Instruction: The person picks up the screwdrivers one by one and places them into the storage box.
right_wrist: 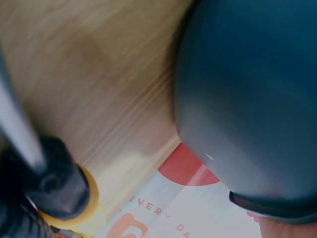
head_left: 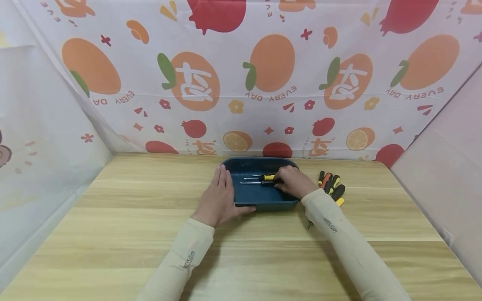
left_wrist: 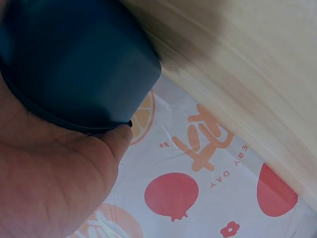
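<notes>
A dark blue tray [head_left: 260,206] stands near the back of the table. My left hand [head_left: 218,196] rests along its left side, fingers straight by the rim and thumb stretched along the front wall. In the left wrist view, a fingertip touches the tray rim [left_wrist: 59,123]. My right hand [head_left: 295,182] reaches in over the right end, its curled fingers at the handle of a screwdriver [head_left: 251,182] with a slim metal shaft. Behind it inside the tray lies a yellow-and-black screwdriver [head_left: 268,177]. The right fingertips are hidden in the right wrist view.
Right of the tray lies a group of several tools with black [head_left: 339,192], orange [head_left: 327,179] and yellow handles, partly under my right forearm. One black handle and metal shaft [right_wrist: 20,124] show close up in the right wrist view. A fruit-print cloth [head_left: 237,104] hangs behind the table.
</notes>
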### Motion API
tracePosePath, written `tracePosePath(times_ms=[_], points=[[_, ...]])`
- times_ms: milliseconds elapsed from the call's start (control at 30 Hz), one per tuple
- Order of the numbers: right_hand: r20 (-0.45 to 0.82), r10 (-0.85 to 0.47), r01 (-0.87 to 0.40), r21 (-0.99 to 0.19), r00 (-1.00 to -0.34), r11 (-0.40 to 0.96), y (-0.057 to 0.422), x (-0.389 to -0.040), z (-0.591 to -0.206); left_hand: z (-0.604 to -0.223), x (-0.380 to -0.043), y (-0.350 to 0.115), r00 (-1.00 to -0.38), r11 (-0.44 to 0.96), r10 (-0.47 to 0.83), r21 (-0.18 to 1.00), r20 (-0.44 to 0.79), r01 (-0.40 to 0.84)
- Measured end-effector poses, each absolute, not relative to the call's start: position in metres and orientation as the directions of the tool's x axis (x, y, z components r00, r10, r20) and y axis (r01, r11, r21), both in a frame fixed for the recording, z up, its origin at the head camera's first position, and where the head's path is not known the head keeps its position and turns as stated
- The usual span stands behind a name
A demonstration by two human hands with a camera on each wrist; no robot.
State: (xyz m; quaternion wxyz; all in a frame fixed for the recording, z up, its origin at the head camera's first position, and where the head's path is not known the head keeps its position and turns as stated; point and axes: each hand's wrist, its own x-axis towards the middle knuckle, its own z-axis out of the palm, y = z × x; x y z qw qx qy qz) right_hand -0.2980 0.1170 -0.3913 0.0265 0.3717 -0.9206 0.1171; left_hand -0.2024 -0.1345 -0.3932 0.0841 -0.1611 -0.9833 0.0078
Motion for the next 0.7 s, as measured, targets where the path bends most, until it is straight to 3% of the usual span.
tracePosePath(times_ms=[700], points=[[0.166,-0.640,-0.658,-0.097,-0.750,0.747,0.1137,-0.2986,-0.3936,-0.3907,-0.2048,-0.1355,-0.939,0.951,0.306,0.001,0.160,0.310]])
